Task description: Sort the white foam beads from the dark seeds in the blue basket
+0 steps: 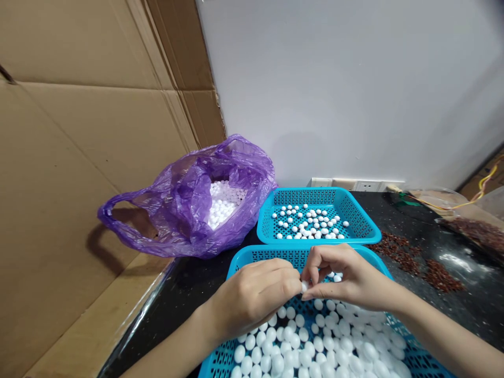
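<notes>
A small white ball (304, 286) sits between my two hands, above the near blue basket (240, 258). My left hand (255, 294) is closed, its fingertips hidden behind the knuckles, and meets the ball from the left. From the right, my right hand (350, 277) pinches the same ball with thumb and curled forefinger. Whether the ball has any small part attached cannot be made out. Below both hands, many loose white balls (291, 359) cover much of the basket's floor.
Behind stands a second blue basket (356, 212) with scattered smaller white beads. A purple plastic bag (185, 210) holding more white beads leans by the cardboard (79, 131). Reddish-brown bits (443, 276) lie on the black counter (468, 310). Wall sockets (368, 186) line the back.
</notes>
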`<state>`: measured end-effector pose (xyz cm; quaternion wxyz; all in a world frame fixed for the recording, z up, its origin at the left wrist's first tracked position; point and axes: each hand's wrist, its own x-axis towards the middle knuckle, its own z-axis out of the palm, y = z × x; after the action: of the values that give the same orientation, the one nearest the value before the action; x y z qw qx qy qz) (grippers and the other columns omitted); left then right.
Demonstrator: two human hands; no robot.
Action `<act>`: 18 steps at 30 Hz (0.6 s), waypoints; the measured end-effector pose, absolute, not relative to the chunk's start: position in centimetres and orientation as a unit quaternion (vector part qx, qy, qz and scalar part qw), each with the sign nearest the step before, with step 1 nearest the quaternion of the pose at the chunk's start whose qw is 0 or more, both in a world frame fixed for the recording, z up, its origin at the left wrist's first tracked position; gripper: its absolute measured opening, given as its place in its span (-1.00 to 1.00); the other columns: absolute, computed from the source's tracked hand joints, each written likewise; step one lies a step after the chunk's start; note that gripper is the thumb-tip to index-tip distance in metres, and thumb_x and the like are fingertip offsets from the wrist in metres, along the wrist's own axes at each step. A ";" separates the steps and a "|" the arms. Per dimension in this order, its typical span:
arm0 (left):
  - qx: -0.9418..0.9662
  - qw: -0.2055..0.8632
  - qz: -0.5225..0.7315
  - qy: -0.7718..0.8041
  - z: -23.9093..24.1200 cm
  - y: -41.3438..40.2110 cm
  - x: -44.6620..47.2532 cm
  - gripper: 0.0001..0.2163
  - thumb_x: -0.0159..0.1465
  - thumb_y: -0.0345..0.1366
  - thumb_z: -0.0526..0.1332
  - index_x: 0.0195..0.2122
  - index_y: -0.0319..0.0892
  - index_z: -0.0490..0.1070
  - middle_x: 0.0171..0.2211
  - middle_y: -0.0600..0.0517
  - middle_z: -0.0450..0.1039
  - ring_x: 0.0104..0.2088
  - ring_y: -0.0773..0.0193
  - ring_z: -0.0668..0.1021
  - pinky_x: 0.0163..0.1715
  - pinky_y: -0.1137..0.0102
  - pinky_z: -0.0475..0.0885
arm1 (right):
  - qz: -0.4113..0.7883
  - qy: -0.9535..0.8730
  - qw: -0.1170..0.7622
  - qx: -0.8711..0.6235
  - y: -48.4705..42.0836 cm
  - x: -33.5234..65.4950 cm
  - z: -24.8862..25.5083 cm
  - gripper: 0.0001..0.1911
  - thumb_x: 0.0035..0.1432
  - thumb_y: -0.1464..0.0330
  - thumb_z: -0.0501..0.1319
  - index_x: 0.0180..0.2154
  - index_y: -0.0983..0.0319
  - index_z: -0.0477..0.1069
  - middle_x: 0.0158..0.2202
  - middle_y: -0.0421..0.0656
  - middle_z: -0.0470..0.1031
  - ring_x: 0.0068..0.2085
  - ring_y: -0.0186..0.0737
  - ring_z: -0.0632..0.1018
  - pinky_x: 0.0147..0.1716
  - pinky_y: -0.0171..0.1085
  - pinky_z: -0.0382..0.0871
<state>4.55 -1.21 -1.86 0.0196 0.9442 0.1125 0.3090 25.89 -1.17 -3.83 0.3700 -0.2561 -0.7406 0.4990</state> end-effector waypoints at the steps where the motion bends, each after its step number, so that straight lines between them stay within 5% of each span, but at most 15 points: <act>1: 0.944 0.014 0.311 0.112 -1.8 -1.2 4.6 -0.86 0.29 -0.55 -0.01 -0.24 -0.25 0.28 -0.36 -0.07 0.50 -0.32 0.30 0.54 -0.29 0.41 0.50 | 0.498 -0.741 0.371 -0.255 -1.1 25.9 -3.9 -0.85 0.00 0.43 0.36 -0.44 0.22 0.38 -0.43 -0.24 0.45 -0.40 -0.36 0.49 -0.38 -0.35 0.46; 18: 0.921 0.003 0.359 0.152 -2.2 -1.2 4.3 -0.85 0.28 -0.54 0.06 -0.16 -0.25 0.30 -0.34 -0.04 0.49 -0.29 0.32 0.54 -0.27 0.43 0.52 | 0.488 -0.728 0.405 -0.261 -1.1 25.6 -3.4 -0.91 0.09 0.41 0.28 -0.31 0.20 0.40 -0.29 -0.15 0.46 -0.26 -0.28 0.52 -0.29 -0.28 0.53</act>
<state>4.26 -1.17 -2.15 0.0032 0.9207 0.1521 0.3593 25.62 -1.05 -3.39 0.4050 -0.2610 -0.7279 0.4878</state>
